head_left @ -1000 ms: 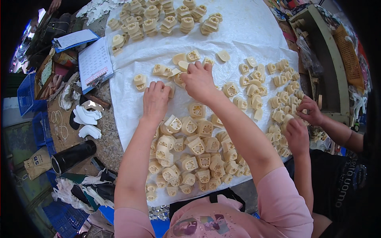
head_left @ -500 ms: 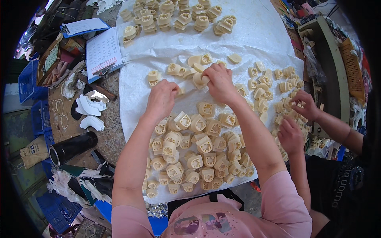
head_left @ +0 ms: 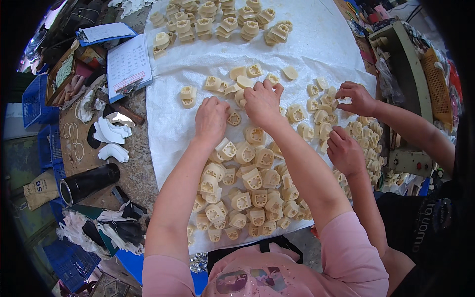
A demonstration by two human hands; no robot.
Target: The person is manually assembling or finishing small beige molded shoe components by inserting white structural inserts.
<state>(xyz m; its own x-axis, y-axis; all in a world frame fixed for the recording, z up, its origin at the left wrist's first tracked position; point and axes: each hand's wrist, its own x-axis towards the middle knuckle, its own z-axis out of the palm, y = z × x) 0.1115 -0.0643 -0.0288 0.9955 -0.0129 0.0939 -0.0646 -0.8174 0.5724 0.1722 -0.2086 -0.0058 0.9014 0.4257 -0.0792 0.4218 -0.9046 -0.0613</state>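
— What's closest to you on the desk [head_left: 143,173]?

— A heap of cream plastic parts [head_left: 247,193], blocky pieces with round holes, lying on a white sheet [head_left: 168,123] that covers the desk. My forearms, in pink sleeves, reach out over that heap.

— And your hands?

— My left hand [head_left: 212,120] lies palm down at the far edge of the heap, fingers curled loosely onto the sheet. I cannot tell whether it grips a part underneath. My right hand [head_left: 262,101] is just beyond it, fingertips pressed down on a small cluster of loose parts [head_left: 232,81]; from above I cannot tell whether it has one pinched either.

— Anyone beside you?

— A person on my right, in dark clothing, has both hands in a second spread of the same parts [head_left: 321,114].

— Left of the sheet?

— A black tube [head_left: 89,183] lying on its side, white moulded pieces [head_left: 111,136], and farther off a clipboard with printed paper [head_left: 128,67].

— And at the far end?

— Neat stacks of parts [head_left: 222,22] set in rows on the sheet.
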